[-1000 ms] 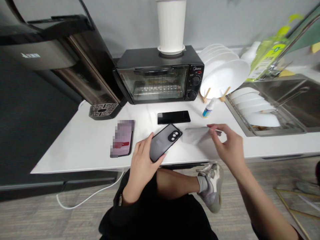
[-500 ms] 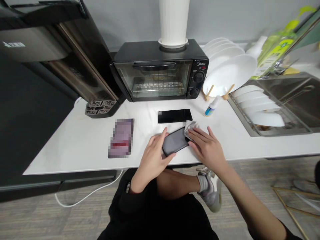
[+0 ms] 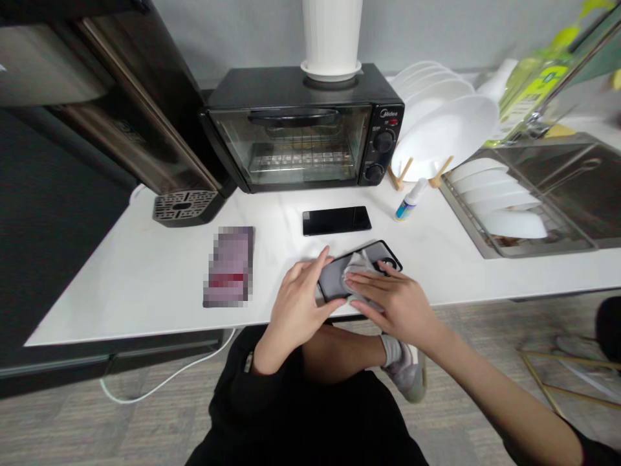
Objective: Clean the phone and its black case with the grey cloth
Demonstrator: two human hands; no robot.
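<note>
A grey phone case [image 3: 334,278] with a black rim and a round camera ring lies slantwise near the counter's front edge. My left hand [image 3: 299,296] grips its left end between thumb and fingers. Under the fingers of my right hand [image 3: 400,301], a crumpled pale grey cloth [image 3: 359,261] is pressed against the middle of the case. Just behind lies a black smartphone [image 3: 337,221], screen up. A small spray bottle [image 3: 409,202] with a blue label stands to the right of the phone.
A blurred-out purple flat object [image 3: 228,268] lies on the white counter [image 3: 121,285] at left. Behind are a drinks machine [image 3: 184,206] and a toaster oven [image 3: 301,149] with a white pot [image 3: 332,39] on top. White plates [image 3: 446,129] and a sink rack of bowls [image 3: 514,223] stand at right.
My right hand has slid the cloth leftward from the camera end to the middle of the case, uncovering the camera ring. My left hand keeps its grip. The view has shifted slightly.
</note>
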